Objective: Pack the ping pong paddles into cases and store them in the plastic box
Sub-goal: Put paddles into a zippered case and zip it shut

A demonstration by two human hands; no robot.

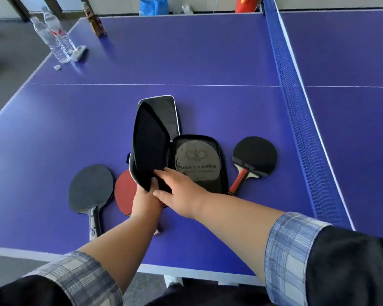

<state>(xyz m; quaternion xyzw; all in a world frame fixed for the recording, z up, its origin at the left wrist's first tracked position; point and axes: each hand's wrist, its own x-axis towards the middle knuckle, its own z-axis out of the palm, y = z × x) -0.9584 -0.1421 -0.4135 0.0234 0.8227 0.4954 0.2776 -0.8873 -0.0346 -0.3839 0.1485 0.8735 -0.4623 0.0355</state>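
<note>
On the blue table-tennis table (186, 51), both hands grip the open black zip case's (199, 162) raised lid: left hand (145, 202) clamped at its six-o'clock edge, right hand (181, 191) pinching beside it.

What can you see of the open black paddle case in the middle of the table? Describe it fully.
The open black paddle case is a zip-around fabric shell lying on the blue table. Its right half lies flat and holds a paddle under a printed grey film. Its lid stands raised, dark lining showing, with a pale trimmed edge. The left hand and right hand both grip its near end.
</note>
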